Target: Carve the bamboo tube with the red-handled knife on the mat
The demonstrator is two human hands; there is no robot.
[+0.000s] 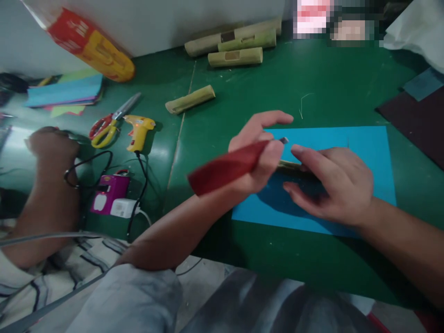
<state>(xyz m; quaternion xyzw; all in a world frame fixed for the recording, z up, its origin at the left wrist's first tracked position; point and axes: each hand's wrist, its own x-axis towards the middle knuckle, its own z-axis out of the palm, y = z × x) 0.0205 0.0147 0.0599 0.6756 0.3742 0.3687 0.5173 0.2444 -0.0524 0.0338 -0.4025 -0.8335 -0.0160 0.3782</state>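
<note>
My left hand point(258, 150) is closed around a dark red, flat-handled tool point(227, 169) with a small metal tip; its index finger stretches out. Motion blur hides what kind of tool it is. My right hand point(342, 182) curves over a narrow piece of bamboo point(290, 165), its thumb and index finger on either side. Most of that bamboo is hidden by the hand and in shadow. Both hands are above a sheet of blue paper point(367, 138) on the green table point(215, 138).
Bamboo tubes point(244, 57) lie at the back, with another bamboo tube point(190, 99) nearer. Left are scissors point(113, 122), a yellow glue gun point(140, 132), a purple box point(110, 192) and cables. Another person's arm point(52, 185) rests at far left. Dark paper point(416, 115) lies right.
</note>
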